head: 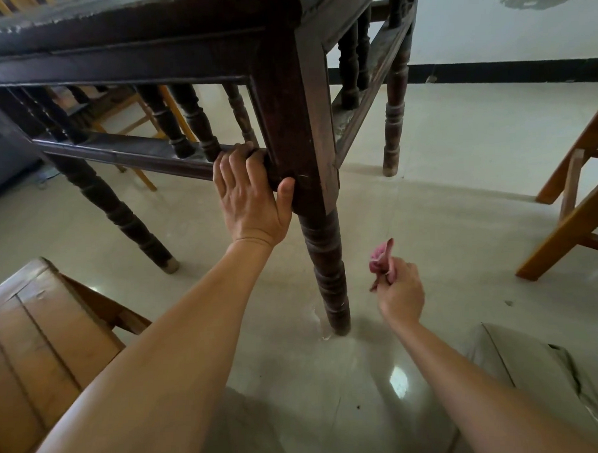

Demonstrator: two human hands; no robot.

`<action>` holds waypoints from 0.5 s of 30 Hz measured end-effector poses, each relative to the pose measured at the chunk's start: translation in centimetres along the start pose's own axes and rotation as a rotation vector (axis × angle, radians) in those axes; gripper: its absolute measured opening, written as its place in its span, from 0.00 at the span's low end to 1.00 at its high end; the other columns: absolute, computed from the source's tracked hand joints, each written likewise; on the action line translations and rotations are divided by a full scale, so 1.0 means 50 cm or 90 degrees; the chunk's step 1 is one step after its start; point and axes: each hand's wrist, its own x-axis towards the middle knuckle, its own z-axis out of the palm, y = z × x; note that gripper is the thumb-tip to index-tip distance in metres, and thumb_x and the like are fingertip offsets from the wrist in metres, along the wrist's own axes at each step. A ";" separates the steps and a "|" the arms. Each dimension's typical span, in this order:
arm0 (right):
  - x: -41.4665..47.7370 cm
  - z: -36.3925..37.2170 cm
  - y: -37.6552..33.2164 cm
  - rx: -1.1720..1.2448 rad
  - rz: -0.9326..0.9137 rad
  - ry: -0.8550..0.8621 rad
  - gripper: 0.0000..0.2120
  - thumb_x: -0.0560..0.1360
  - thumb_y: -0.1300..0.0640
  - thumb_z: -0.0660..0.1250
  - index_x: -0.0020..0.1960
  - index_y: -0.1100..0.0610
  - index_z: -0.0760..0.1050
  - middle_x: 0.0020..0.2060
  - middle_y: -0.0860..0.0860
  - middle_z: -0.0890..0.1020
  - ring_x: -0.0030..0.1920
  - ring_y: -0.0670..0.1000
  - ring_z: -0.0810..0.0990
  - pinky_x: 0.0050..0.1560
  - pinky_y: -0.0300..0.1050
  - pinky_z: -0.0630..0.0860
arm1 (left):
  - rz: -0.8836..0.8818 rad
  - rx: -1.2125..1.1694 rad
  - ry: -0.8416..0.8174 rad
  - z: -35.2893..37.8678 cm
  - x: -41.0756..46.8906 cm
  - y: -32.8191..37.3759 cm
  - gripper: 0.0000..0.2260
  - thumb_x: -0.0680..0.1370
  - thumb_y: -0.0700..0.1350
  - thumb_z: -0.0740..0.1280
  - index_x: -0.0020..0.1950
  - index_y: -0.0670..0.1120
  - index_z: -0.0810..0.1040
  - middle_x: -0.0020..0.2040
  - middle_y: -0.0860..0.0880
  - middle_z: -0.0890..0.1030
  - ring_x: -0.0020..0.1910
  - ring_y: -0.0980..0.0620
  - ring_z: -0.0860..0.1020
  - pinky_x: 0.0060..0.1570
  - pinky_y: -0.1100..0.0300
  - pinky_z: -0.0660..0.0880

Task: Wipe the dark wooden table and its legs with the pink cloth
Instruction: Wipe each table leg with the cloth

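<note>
The pink cloth (380, 259) is bunched in the right hand (400, 292). The fingers are curled tight round it, and one fold sticks up above the fist. Hand and cloth are held above the floor, just beside the turned lower section of the near corner leg (326, 269), on its right and apart from it. The right forearm enters from the lower right, back of the hand uppermost.

The dark wooden table (149, 52) is seen from below its top edge. The near corner leg has a square upper block and a ringed, tapering shaft that stands on the floor.

The left hand (249, 197) grips the lower rail (135, 154) where it joins that leg. Its four fingers are close together and hooked over the top of the rail. The thumb is extended and pressed against the face of the square block. The left arm is stretched out nearly straight from the lower left.

Turned spindles (195, 118) run between the lower rail and the apron above.

A light wooden seat (40, 330) lies at the lower left. The frame of a light wooden chair (568, 217) stands at the right. The glossy pale floor (459, 187) meets a white wall (487, 33) at a black baseboard (505, 71).
</note>
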 end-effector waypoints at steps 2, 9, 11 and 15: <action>-0.010 0.017 -0.025 0.054 -0.029 0.007 0.09 0.74 0.67 0.66 0.51 0.57 0.77 0.44 0.53 0.76 0.38 0.50 0.74 0.41 0.41 0.67 | -0.002 -0.001 0.004 0.003 -0.001 -0.002 0.31 0.80 0.63 0.42 0.55 0.40 0.72 0.56 0.38 0.74 0.58 0.39 0.72 0.69 0.42 0.59; -0.133 0.064 0.014 0.106 -0.195 -0.118 0.17 0.69 0.67 0.74 0.51 0.48 0.79 0.39 0.43 0.76 0.34 0.43 0.75 0.35 0.23 0.66 | 0.003 -0.007 0.031 0.008 -0.001 -0.003 0.25 0.80 0.63 0.42 0.56 0.44 0.66 0.55 0.38 0.74 0.58 0.39 0.71 0.69 0.42 0.60; -0.121 0.043 0.039 0.096 -0.198 -0.165 0.17 0.70 0.67 0.72 0.50 0.45 0.81 0.40 0.44 0.78 0.36 0.44 0.78 0.38 0.25 0.67 | 0.002 -0.009 0.035 0.011 -0.001 -0.006 0.25 0.80 0.63 0.42 0.56 0.44 0.66 0.55 0.38 0.74 0.58 0.39 0.71 0.69 0.42 0.60; -0.079 0.003 0.027 0.231 -0.069 -0.191 0.17 0.75 0.68 0.68 0.43 0.45 0.81 0.37 0.53 0.83 0.31 0.43 0.80 0.38 0.25 0.72 | 0.000 -0.002 0.027 0.014 -0.002 -0.005 0.26 0.80 0.63 0.42 0.56 0.44 0.66 0.55 0.38 0.74 0.58 0.38 0.72 0.70 0.43 0.59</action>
